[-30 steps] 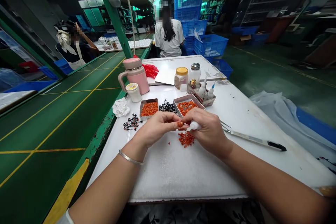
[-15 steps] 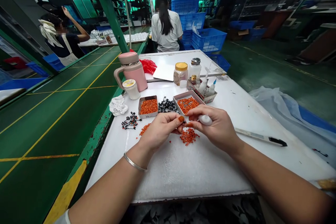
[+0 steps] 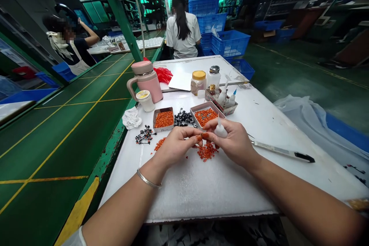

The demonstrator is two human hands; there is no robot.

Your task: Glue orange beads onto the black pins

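Left hand (image 3: 175, 147) and right hand (image 3: 230, 142) raised close together, knuckles up, tips nearly meeting at centre of grip. Left thumb and forefinger pinched, angled toward right hand. Right fingers (image 3: 223, 125) curled and closed, right thumb underneath, tucked in on near side of grip. Orange on left fingertips (image 3: 198, 137) and right fingertips (image 3: 205, 135); paint or tape, too small to tell. Left wrist (image 3: 151, 165) behind and left of grip, slightly bent. Right wrist (image 3: 255, 161) behind and right of grip, also bent. Left forearm (image 3: 115, 209) running in from lower left, right forearm (image 3: 305, 200) from lower right, both bare, converging on grip.
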